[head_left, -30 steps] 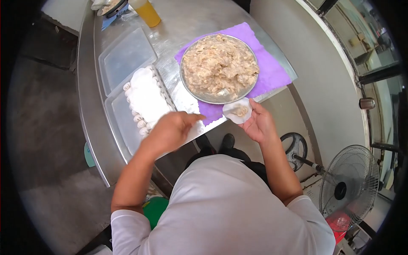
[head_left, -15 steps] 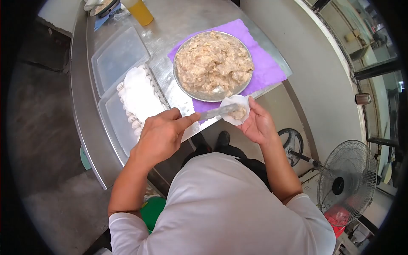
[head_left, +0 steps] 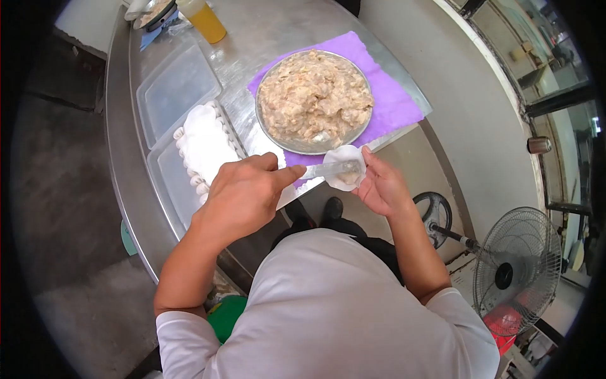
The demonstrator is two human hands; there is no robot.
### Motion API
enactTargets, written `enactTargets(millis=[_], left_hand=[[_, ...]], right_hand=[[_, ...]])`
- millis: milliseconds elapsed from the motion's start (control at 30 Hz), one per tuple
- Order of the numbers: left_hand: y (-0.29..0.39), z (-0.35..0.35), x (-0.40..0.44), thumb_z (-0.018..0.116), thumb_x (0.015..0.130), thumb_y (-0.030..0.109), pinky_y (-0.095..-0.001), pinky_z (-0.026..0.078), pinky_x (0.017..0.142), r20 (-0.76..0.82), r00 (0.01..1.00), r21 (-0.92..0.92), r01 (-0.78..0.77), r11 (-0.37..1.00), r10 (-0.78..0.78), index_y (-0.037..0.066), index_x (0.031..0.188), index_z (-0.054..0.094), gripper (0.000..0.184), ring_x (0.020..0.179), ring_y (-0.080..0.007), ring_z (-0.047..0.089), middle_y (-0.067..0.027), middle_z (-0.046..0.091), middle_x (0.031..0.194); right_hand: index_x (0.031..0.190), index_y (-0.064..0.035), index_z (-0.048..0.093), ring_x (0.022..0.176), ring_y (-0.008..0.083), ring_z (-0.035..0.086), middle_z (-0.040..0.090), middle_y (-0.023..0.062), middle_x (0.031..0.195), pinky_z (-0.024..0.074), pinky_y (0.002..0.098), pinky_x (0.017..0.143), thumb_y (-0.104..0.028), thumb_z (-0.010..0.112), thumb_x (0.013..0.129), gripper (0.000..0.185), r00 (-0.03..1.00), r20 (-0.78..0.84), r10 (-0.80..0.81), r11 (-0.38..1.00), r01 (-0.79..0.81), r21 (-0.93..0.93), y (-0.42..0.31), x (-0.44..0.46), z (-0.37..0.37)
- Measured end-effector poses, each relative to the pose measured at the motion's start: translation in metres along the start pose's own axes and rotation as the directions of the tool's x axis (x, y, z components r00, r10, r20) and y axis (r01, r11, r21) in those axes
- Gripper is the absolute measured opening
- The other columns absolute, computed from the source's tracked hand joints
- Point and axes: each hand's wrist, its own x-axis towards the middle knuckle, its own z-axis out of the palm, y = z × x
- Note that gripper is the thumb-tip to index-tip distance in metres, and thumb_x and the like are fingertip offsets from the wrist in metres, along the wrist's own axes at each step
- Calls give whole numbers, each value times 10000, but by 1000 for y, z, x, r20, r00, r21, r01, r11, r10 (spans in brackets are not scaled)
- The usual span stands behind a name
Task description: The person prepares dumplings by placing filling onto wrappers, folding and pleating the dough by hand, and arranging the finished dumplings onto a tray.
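Note:
My left hand is closed round the handle of a flat spreader, its index finger stretched along it. The blade rests on a small lump of pale filling in a round white dough wrapper. Thumb and fingers of my right hand pinch that wrapper at its right edge. Just beyond both hands stands a round metal bowl heaped with minced filling. To the left, a plastic container holds rows of folded dumplings beside a stack of white wrappers.
The bowl sits on a purple cloth on a steel table. A clear lid and a bottle of yellow liquid lie farther back. On the right are a wall and a standing fan.
The spreader's blade has shifted and now lies flatter over the filling. My left hand has moved slightly up and right; the wrapper has tilted a little and moved left.

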Motion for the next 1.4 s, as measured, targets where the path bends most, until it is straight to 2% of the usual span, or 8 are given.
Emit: enactTargets(millis=[633, 733, 767, 800, 833, 1000, 1167, 1400], left_hand=[[-39, 82, 31, 634, 849, 39, -433, 533, 781, -118, 949, 108, 304, 947, -291, 69, 1234, 712, 393, 823, -373, 645, -183, 656, 898], [-14, 79, 28, 618, 971, 144, -409, 535, 847, -386, 902, -40, 193, 980, -193, 42, 1287, 664, 335, 917, -315, 671, -150, 689, 1049], [-4, 77, 26, 619, 997, 178, -400, 532, 887, -83, 900, -736, 234, 635, -427, 29, 1281, 650, 323, 971, -274, 669, -128, 690, 1099], [2, 78, 23, 621, 1023, 212, -392, 528, 927, 282, 884, -959, 259, -113, -373, 16, 1276, 636, 321, 1026, -233, 667, -106, 690, 1149], [-3, 90, 25, 641, 1017, 190, -369, 553, 919, 329, 882, -925, 229, -303, -338, 1, 1219, 626, 278, 1037, -174, 670, -90, 685, 1158], [-13, 81, 2, 627, 1001, 102, -362, 591, 924, 322, 806, -903, 104, -417, -496, -51, 1158, 605, 221, 1016, -224, 706, -141, 683, 1145], [-5, 57, -33, 603, 958, -11, -372, 566, 971, 381, 788, -852, 96, -515, -483, -68, 1305, 525, 360, 1102, -258, 683, -136, 645, 1226], [28, 74, -75, 803, 790, -58, -318, 529, 970, -99, 891, -944, -225, -241, -442, 11, 1332, 587, 588, 1145, -175, 642, -97, 615, 1330]], right_hand=[[1317, 115, 522, 1186, 291, 644, 631, 188, 1292, 509, 451, 1038, -184, 558, 1036, 412, 999, -1, -50, 998, 50, -25, -10, -1, 16], [1326, 106, 517, 1175, 281, 647, 638, 181, 1269, 507, 422, 1035, -166, 579, 1019, 415, 1000, 2, -20, 997, 20, 76, -11, 0, 33], [1342, 91, 509, 1165, 274, 649, 644, 173, 1252, 503, 406, 1038, -160, 585, 1012, 422, 1000, 19, -10, 995, 8, 102, -6, 1, 38], [1342, 91, 509, 1165, 274, 649, 644, 173, 1252, 503, 406, 1038, -160, 585, 1012, 422, 1000, 27, 7, 995, -9, 100, 1, 3, 44], [1356, 72, 506, 1159, 265, 643, 641, 158, 1246, 493, 386, 1043, -118, 599, 994, 419, 999, -15, -39, 996, 38, -75, 5, 5, 49], [1393, 42, 493, 1167, 213, 595, 567, 128, 1296, 482, 339, 1011, 10, 619, 943, 469, 967, 209, -148, 848, 232, -476, 20, -2, 53], [1414, 67, 467, 1236, 185, 515, 433, 138, 1362, 489, 338, 957, 51, 601, 943, 490, 829, 493, -264, 333, 558, -760, 28, -5, 54], [1393, 55, 469, 1186, 165, 545, 505, 124, 1284, 484, 311, 955, 92, 552, 967, 436, 776, 565, -282, 624, 595, -507, 45, -28, 103]])
